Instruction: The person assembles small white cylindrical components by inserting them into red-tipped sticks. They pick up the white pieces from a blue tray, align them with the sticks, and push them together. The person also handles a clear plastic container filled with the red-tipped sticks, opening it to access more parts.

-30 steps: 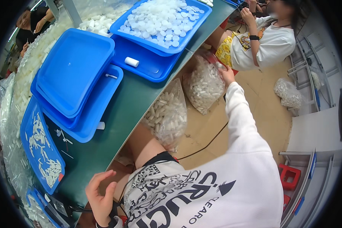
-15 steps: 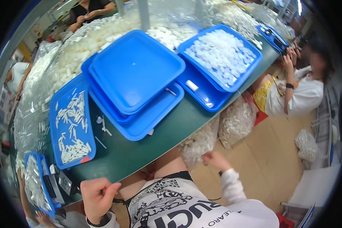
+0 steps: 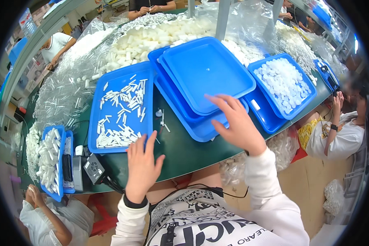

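Note:
My left hand (image 3: 143,162) is open, fingers spread, at the near right corner of a blue tray (image 3: 95,123) that holds many thin white tubes (image 3: 117,137). Its fingertips reach the rim; whether they touch it I cannot tell. My right hand (image 3: 240,125) is open too, with nothing in it, over the near edge of a stack of blue trays (image 3: 209,76). The top tray of that stack is bare inside. Between the tube tray and the stack, a few small loose white pieces (image 3: 163,119) lie on the green table (image 3: 180,158).
Right of the stack, another blue tray (image 3: 311,88) holds translucent white discs (image 3: 283,82). Piles of white cylinders (image 3: 151,39) and plastic bags cover the back. A black box with a fan (image 3: 95,168) stands at left beside a tray of white cylinders (image 3: 49,164). Several people work around the table.
Both hands have come up from my lap and side to the trays. The left has gone from a loose fist to spread fingers. My view has shifted left.

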Demonstrator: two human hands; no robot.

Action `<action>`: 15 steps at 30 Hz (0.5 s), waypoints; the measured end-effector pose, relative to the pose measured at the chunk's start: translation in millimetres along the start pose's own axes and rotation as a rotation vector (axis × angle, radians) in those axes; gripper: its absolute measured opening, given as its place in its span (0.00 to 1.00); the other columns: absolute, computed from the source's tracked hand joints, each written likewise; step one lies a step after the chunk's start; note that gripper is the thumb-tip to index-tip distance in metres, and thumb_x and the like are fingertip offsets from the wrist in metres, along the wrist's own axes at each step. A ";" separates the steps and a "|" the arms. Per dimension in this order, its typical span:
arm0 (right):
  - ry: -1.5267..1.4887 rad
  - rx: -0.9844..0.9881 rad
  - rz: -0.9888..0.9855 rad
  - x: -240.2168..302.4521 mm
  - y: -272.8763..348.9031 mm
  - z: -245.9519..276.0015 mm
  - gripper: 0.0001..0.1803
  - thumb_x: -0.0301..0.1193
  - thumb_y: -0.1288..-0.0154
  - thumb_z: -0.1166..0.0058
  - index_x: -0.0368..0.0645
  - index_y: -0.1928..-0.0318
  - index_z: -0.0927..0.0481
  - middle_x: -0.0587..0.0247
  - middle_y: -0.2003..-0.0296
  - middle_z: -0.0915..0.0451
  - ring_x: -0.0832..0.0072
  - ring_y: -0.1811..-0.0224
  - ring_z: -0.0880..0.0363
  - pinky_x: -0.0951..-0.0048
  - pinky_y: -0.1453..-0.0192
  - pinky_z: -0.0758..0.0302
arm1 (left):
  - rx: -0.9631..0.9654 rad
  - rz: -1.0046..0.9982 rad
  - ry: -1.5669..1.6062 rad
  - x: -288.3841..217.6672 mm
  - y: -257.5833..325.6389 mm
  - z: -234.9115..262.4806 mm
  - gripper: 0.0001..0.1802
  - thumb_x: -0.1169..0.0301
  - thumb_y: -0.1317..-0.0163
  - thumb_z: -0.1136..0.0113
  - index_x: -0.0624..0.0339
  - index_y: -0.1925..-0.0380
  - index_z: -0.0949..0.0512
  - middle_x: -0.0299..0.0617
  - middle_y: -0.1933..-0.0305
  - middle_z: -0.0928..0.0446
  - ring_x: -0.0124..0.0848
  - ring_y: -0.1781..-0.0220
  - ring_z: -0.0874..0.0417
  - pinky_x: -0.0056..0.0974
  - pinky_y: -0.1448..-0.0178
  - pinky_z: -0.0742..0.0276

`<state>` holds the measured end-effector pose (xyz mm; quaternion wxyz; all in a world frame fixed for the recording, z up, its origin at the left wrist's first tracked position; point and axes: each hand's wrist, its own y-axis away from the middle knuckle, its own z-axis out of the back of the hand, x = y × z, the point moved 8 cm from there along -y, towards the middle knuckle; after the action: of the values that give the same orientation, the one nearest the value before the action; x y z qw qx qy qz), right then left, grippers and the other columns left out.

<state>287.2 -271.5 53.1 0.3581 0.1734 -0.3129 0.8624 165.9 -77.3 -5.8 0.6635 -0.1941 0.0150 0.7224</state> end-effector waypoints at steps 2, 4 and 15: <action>0.181 0.033 0.015 -20.0 -2.7 -25.1 0.24 0.36 0.46 0.43 0.46 0.46 0.26 0.52 0.46 0.29 0.51 0.41 0.35 0.48 0.35 0.43 | -0.030 -0.073 -0.060 -9.7 2.0 -1.8 0.37 0.70 0.50 0.35 0.54 0.38 0.36 0.54 0.42 0.35 0.52 0.42 0.35 0.55 0.37 0.42; 0.335 0.062 0.040 -32.0 -3.9 -55.9 0.28 0.47 0.47 0.41 0.45 0.49 0.25 0.51 0.44 0.30 0.48 0.38 0.38 0.37 0.32 0.53 | -0.044 -0.065 -0.092 -3.8 6.9 1.9 0.36 0.70 0.50 0.35 0.53 0.38 0.35 0.54 0.42 0.34 0.51 0.43 0.34 0.53 0.37 0.41; 0.184 -0.069 0.060 9.2 3.9 -102.5 0.22 0.35 0.45 0.44 0.42 0.49 0.26 0.51 0.44 0.32 0.58 0.41 0.34 0.41 0.32 0.51 | -0.069 -0.024 -0.114 2.8 5.6 -5.9 0.37 0.67 0.51 0.34 0.52 0.38 0.34 0.53 0.44 0.31 0.49 0.45 0.32 0.49 0.39 0.39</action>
<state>270.4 -200.9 -20.0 0.3653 0.0718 -0.3131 0.8737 161.9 -76.9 -13.5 0.6648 -0.1754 -0.0500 0.7244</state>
